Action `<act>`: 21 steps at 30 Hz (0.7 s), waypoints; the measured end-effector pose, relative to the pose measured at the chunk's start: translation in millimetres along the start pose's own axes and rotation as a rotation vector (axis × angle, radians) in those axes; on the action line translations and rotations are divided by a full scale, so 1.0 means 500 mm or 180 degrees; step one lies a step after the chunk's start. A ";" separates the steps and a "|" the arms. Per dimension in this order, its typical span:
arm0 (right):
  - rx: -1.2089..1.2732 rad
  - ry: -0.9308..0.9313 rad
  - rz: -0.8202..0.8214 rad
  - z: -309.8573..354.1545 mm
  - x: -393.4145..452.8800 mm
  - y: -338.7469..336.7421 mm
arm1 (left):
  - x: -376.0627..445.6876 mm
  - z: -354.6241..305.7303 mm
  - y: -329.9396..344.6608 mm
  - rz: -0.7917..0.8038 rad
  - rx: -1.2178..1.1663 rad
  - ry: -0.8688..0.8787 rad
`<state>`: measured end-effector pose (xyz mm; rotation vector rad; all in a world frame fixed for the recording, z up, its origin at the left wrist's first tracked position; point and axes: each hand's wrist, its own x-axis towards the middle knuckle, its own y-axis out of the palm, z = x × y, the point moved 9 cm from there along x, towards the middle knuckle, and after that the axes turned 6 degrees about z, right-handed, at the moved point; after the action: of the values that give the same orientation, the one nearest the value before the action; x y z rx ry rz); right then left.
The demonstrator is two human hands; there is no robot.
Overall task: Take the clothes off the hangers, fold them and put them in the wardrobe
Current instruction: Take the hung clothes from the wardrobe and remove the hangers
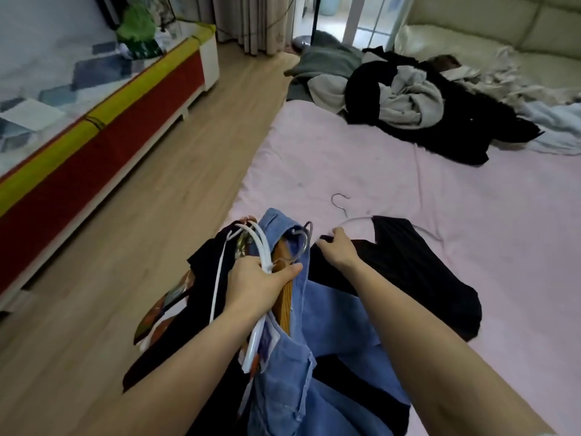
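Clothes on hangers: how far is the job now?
Early. Nothing folded shows. The right hand grips the black top, still on its hanger on the bed. The left hand holds a bundle of hung clothes. No wardrobe in view.

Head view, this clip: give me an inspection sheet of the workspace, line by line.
Surface: pink bed sheet, wrinkled.
Job's things: black garment on a white hanger, lying on the bed; denim garment and a bundle of hangers held up.
Clutter: heap of dark and grey clothes at the far end.
Grippers: left hand grips the bundle; right hand pinches the black garment.
Cables: nothing seen.
Surroundings: wooden floor, curtains.
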<state>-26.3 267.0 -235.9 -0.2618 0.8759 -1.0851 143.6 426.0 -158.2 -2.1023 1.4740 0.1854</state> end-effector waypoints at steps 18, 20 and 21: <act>0.1419 -0.0052 -0.0420 0.057 -0.147 -0.145 | -0.149 -0.065 -0.036 0.0581 -0.1085 -0.0624; 0.1597 -0.0207 -0.0358 0.103 -0.206 -0.191 | -0.196 -0.120 -0.053 0.0678 -0.1126 -0.0575; 0.1574 -0.0318 -0.0315 0.123 -0.231 -0.211 | -0.213 -0.147 -0.059 0.0722 -0.1157 -0.0531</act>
<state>-71.8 301.8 -77.9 0.0545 0.4872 -1.3316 114.6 482.7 -41.8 -2.1216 1.6712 0.7469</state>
